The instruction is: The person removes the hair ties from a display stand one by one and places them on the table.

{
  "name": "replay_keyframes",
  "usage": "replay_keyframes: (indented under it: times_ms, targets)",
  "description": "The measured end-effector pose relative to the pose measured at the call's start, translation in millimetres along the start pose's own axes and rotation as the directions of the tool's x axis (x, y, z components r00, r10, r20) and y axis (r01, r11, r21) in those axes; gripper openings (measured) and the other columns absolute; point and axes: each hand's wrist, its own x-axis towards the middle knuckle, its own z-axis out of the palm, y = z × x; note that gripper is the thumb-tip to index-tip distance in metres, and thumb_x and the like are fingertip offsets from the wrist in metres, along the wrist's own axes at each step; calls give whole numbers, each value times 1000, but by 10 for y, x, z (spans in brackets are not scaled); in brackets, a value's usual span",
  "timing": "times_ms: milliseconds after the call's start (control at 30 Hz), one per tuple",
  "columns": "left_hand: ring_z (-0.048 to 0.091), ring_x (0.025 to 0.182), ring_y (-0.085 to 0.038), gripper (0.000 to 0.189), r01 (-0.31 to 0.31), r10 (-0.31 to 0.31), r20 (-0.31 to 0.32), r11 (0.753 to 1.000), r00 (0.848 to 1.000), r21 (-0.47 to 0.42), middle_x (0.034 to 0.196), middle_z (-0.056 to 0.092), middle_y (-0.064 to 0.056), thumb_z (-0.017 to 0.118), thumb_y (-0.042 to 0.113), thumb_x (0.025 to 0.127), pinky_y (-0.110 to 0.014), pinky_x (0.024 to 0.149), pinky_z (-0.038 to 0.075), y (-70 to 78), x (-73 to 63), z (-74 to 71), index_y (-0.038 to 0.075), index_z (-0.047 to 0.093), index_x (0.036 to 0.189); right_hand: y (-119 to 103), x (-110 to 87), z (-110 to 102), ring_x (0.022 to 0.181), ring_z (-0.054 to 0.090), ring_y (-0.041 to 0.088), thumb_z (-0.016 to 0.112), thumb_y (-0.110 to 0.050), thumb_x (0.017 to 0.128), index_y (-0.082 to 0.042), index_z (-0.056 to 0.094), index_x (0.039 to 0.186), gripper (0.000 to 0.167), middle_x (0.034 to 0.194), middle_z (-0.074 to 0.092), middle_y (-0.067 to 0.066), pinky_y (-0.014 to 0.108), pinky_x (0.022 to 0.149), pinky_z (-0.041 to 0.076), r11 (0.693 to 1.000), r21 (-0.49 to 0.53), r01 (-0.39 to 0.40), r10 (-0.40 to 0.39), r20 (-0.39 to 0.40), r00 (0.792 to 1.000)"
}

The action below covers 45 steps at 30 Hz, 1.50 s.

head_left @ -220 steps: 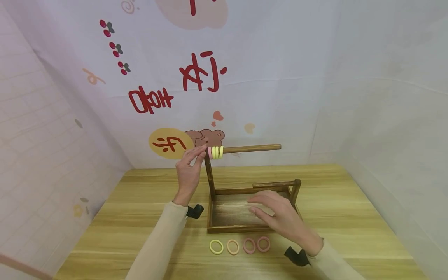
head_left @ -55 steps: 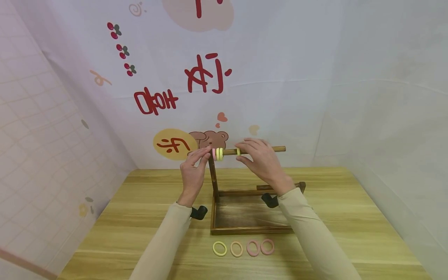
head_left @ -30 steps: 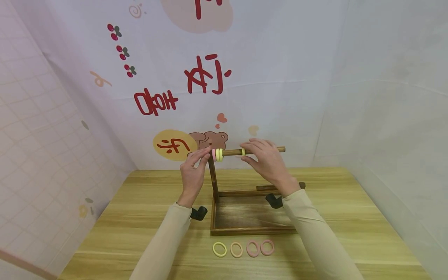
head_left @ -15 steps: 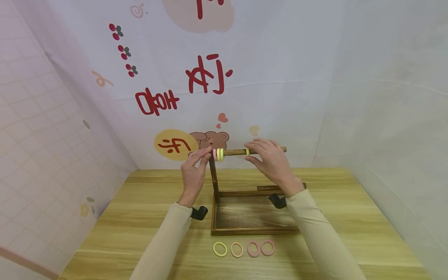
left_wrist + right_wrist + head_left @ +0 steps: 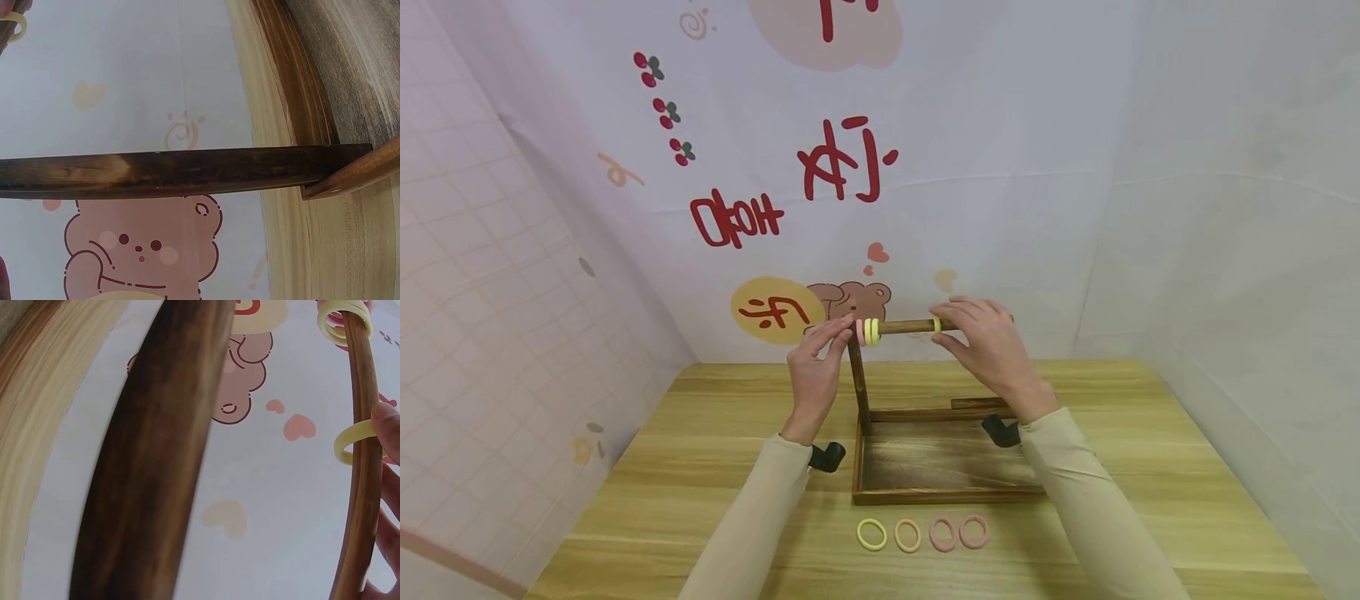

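Note:
A brown wooden rack has an upright post [image 5: 858, 379] at its left and a horizontal rod [image 5: 906, 327] running right from the post's top. My left hand [image 5: 812, 379] pinches the rack at that top corner. Beside its fingertips, a pink ring [image 5: 860, 332] and two yellow rings [image 5: 872, 332] hang together round the rod. Farther right, my right hand [image 5: 988, 346] pinches a single yellow ring [image 5: 937, 325] that encircles the rod. The right wrist view shows the thumb [image 5: 387, 428] against this ring; the hand covers most of the rod's right end.
The rack's shallow tray base [image 5: 947, 497] rests on the wood-grain table [image 5: 715, 467], with a shorter lower bar [image 5: 973, 403] behind. In front lie a yellow ring [image 5: 872, 547], an orange ring [image 5: 907, 548] and two pink rings [image 5: 973, 543]. A printed cloth [image 5: 985, 208] hangs behind.
Earlier, three yellow rings sat by the pink one while my right hand hovered over the tray. It has since slid one yellow ring rightward along the rod. My left hand keeps its place.

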Motion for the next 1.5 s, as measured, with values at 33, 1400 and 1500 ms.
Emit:
replay_keyframes:
  times_ms: [33, 1400, 1500]
  targets:
    - [67, 110, -41, 22, -1, 1, 0, 1000, 1000, -4, 110, 75, -23, 72, -6, 92, -26, 101, 49, -3, -1, -1, -8, 76, 113, 2, -3, -3, 126, 61, 33, 86, -21, 87, -8, 73, 128, 45, 125, 74, 8, 57, 105, 45, 1000, -2, -1, 1, -1, 1000]
    - [70, 110, -27, 22, -104, 100, 55, 991, 993, 81, 114, 77, -9, 77, 9, 93, -36, 98, 55, -377, 15, -50, 5, 80, 115, 104, -101, -138, 124, 62, 37, 88, -17, 84, -6, 73, 125, 45, 121, 74, 11, 60, 103, 46, 1000, 7, -2, 2, -47, 999]
    - [71, 109, -28, 23, -150, 143, 68, 982, 987, 117, 111, 78, -9, 78, 6, 91, -37, 95, 56, -377, 39, -63, 4, 80, 114, 110, -106, -156, 124, 62, 37, 88, -17, 84, -6, 73, 126, 45, 121, 74, 11, 61, 103, 46, 1000, 11, 1, -1, -50, 999]
